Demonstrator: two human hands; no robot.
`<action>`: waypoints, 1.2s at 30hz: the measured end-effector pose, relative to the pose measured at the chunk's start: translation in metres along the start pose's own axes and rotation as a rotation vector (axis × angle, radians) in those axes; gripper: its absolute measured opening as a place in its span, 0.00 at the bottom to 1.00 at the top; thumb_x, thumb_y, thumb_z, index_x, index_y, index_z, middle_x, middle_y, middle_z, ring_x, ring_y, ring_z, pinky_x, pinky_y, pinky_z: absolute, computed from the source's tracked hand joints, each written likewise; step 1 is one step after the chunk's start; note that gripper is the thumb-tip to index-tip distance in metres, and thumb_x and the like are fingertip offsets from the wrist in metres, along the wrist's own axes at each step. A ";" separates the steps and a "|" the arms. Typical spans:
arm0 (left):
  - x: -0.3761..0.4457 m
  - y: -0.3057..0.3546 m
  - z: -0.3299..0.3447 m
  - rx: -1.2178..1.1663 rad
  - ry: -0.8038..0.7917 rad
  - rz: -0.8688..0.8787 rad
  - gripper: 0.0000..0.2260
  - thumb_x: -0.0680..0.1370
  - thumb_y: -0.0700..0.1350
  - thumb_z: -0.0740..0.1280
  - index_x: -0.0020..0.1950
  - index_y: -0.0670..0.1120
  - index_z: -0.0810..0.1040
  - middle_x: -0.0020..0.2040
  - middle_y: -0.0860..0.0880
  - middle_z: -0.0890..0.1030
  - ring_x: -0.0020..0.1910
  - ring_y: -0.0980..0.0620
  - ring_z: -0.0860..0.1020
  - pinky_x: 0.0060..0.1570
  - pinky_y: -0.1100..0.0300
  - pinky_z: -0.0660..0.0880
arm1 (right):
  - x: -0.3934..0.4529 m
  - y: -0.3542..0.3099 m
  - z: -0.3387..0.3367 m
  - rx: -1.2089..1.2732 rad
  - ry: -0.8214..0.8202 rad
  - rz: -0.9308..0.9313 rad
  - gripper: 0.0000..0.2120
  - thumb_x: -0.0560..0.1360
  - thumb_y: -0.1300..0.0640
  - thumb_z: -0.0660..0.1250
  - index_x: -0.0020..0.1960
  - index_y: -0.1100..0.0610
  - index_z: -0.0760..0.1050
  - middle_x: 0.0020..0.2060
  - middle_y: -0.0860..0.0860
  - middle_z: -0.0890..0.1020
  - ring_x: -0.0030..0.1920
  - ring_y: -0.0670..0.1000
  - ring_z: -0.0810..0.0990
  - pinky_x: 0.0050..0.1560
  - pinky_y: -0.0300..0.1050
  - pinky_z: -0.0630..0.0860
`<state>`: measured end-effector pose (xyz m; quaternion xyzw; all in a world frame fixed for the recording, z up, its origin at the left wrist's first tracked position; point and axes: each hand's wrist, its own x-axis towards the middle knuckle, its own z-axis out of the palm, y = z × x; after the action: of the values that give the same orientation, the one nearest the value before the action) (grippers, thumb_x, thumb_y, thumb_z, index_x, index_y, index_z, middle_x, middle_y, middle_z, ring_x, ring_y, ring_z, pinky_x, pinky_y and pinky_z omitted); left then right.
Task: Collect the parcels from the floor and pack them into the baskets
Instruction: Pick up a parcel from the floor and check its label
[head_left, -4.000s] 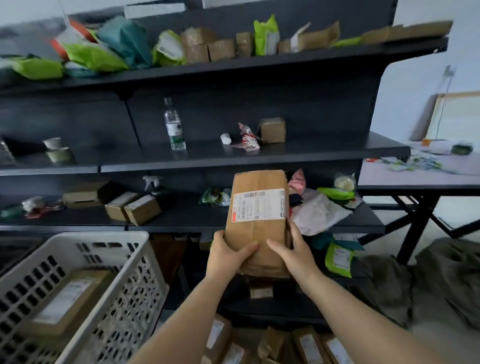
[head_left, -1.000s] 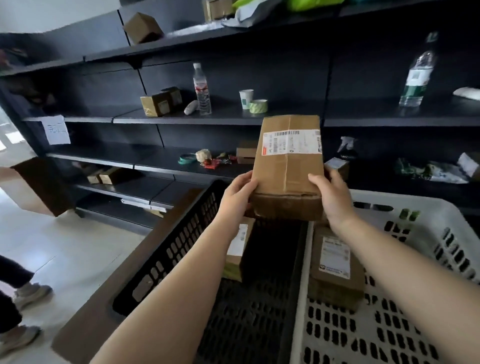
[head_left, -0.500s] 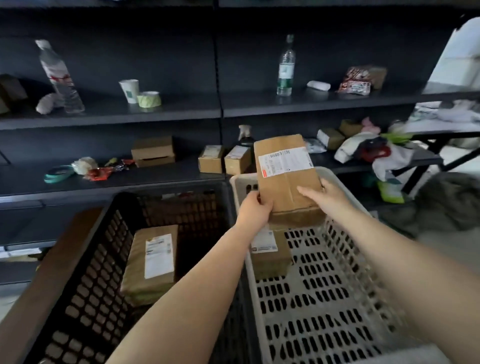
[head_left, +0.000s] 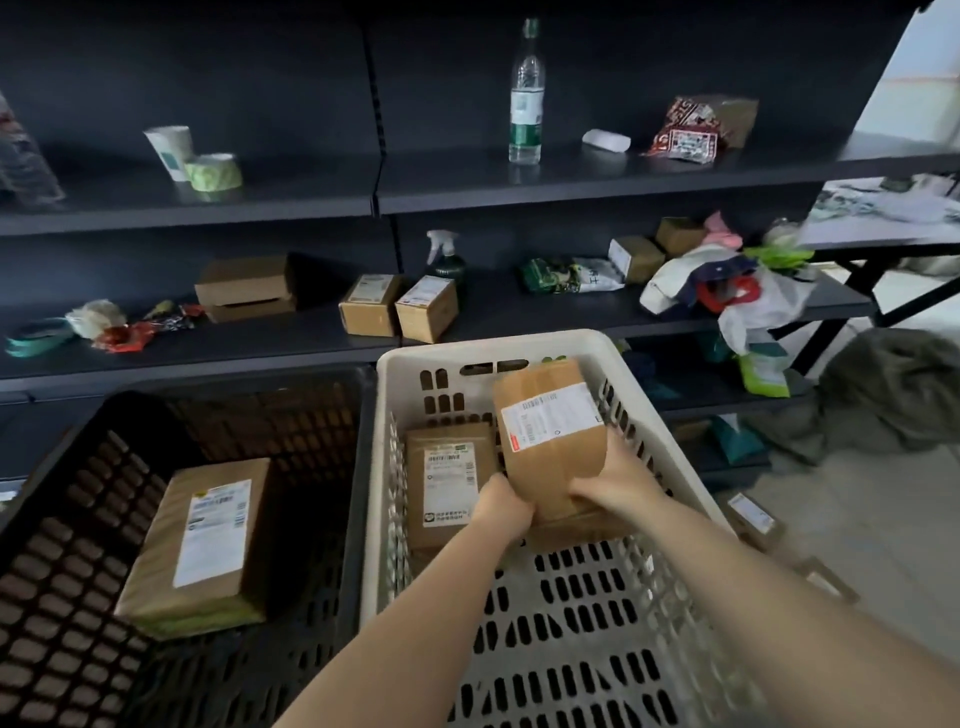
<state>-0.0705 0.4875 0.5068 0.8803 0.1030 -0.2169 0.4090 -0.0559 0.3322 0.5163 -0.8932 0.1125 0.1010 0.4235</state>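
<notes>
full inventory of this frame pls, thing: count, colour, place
held parcel: 1, brown, inside white basket, right side
white basket: 1, right
black basket: 1, left
parcels lying in baskets: 2, brown, one in black, one in white
small boxes: 2, brown, lower shelf
water bottle: 1, clear, upper shelf
paper cup: 1, white, upper shelf
left hand; right hand: both gripping held parcel
</notes>
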 end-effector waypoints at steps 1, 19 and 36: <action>0.005 -0.002 0.004 0.023 0.004 -0.016 0.18 0.78 0.44 0.63 0.66 0.39 0.66 0.63 0.41 0.74 0.61 0.43 0.73 0.59 0.53 0.72 | 0.004 0.004 0.004 -0.033 -0.026 -0.015 0.42 0.61 0.54 0.76 0.69 0.54 0.59 0.61 0.52 0.74 0.59 0.52 0.74 0.61 0.52 0.73; 0.017 -0.012 0.023 0.572 0.067 0.122 0.13 0.76 0.41 0.60 0.60 0.46 0.74 0.56 0.45 0.76 0.56 0.46 0.74 0.55 0.51 0.75 | 0.007 0.021 0.036 -0.739 -0.216 -0.227 0.25 0.71 0.54 0.67 0.67 0.54 0.66 0.63 0.53 0.72 0.62 0.55 0.70 0.60 0.52 0.72; -0.090 0.104 0.022 0.666 0.197 0.636 0.14 0.78 0.48 0.59 0.63 0.47 0.72 0.58 0.45 0.77 0.54 0.43 0.76 0.49 0.51 0.76 | -0.137 -0.002 -0.118 -0.929 0.302 -0.299 0.16 0.73 0.51 0.66 0.58 0.56 0.72 0.53 0.54 0.75 0.58 0.56 0.71 0.44 0.49 0.69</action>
<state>-0.1194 0.4030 0.6069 0.9679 -0.2088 -0.0174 0.1387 -0.1757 0.2575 0.6288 -0.9981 -0.0135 -0.0515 -0.0295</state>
